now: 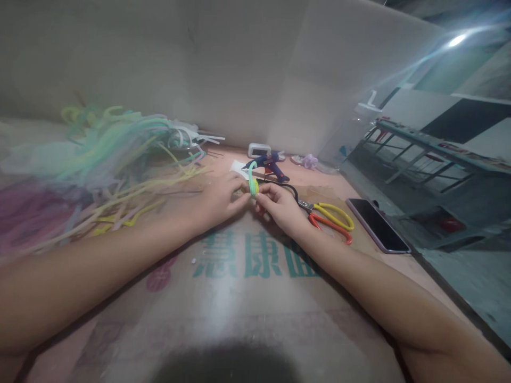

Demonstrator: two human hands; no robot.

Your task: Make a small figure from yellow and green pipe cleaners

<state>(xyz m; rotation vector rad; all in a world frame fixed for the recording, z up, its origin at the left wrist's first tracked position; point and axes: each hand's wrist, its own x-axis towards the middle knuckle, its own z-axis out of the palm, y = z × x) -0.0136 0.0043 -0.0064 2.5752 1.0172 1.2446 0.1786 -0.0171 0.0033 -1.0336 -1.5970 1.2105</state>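
Between the fingertips of both hands is a small bent pipe cleaner piece [252,183], mint green with yellow beside it. My left hand [221,197] pinches it from the left, thumb toward me. From the right, the thumb and forefinger of my right hand [279,205] close on its lower end. Just beyond the hands lies a dark blue glue gun [271,164] with a white paper piece [238,168] near its nozzle. Scissors [331,215] with one yellow and one orange handle rest right of my right hand.
A blurred heap of pastel pipe cleaners [131,133] spreads over the left side. A phone [378,226] lies near the table's right edge. Behind the glue gun stands a white-framed device [259,150]; a purple fuzzy piece [310,161] is farther right. Printed cardboard [223,314] covers the table.
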